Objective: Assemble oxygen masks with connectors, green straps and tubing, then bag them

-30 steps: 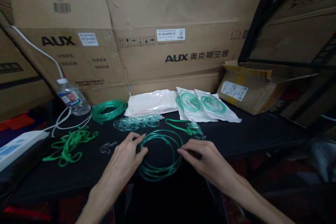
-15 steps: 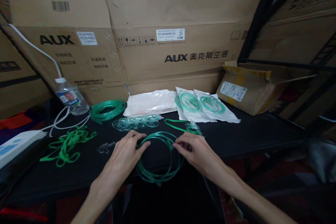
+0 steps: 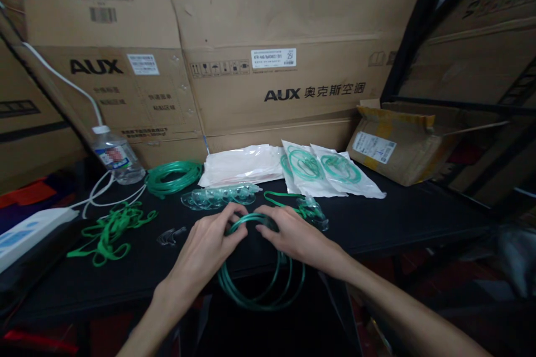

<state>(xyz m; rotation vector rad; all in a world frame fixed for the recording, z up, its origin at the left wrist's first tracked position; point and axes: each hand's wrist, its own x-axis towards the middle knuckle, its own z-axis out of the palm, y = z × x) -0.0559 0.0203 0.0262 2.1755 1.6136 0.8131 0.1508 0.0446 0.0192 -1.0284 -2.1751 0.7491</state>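
Note:
A coil of clear green tubing (image 3: 258, 306) hangs in loose loops over the front edge of the black table. My left hand (image 3: 215, 231) grips the coil's upper left, thumb and fingers closed round the loops. At the upper right, my right hand (image 3: 288, 231) is curled round the same loops, its fingertips partly hidden. Just behind my right hand lies a clear mask with a green strap (image 3: 312, 211). A row of nested clear green masks (image 3: 221, 196) rests behind my left hand. Small clear plastic pieces (image 3: 171, 236) lie to its left.
Green elastic straps (image 3: 111, 231), a larger green tubing coil (image 3: 173, 177), a water bottle (image 3: 119, 159) and a white power strip (image 3: 31, 231) are on the left. Behind lie white pouches (image 3: 243, 166) and filled pouches (image 3: 307, 166). An open carton (image 3: 389, 139) stands at right.
My right hand has moved left along the top of the tubing coil, closer to my left hand, and now wraps round the loops. The coil hangs slightly lower.

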